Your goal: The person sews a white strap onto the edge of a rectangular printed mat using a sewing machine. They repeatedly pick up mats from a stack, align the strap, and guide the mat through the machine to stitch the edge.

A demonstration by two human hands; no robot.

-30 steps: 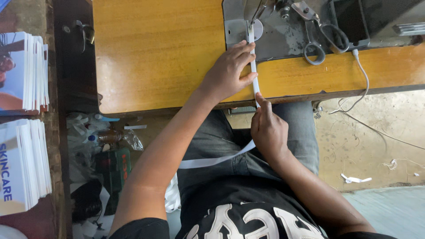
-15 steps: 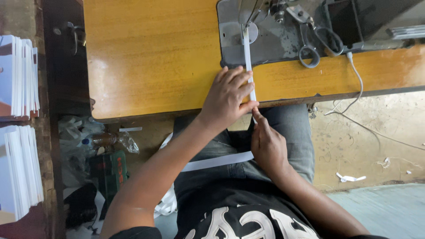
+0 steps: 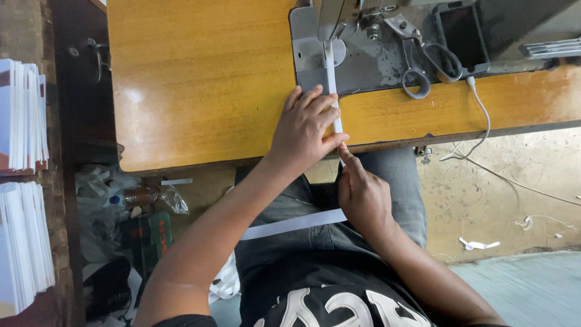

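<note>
Two hands: both are working one white strip (image 3: pixel 332 91) at the table's (image 3: pixel 200 85) near edge.
Left hand (image 3: pixel 305 130): lying flat, fingers spread — pressing the strip onto the wood.
Right hand (image 3: pixel 362 195): pinching the strip just below the edge.
Strip: running up to the grey machine bed (image 3: pixel 375 57) — scissors (image 3: pixel 426 63) are lying beside it.

1. A single head-worn view looks steeply down from above the seated person's lap.
2. It faces the desk (image 3: pixel 200 79), whose far part fills the upper frame.
3. It sits close: forearms, thighs and the floor (image 3: pixel 514 181) at right fill the lower frame.
</note>
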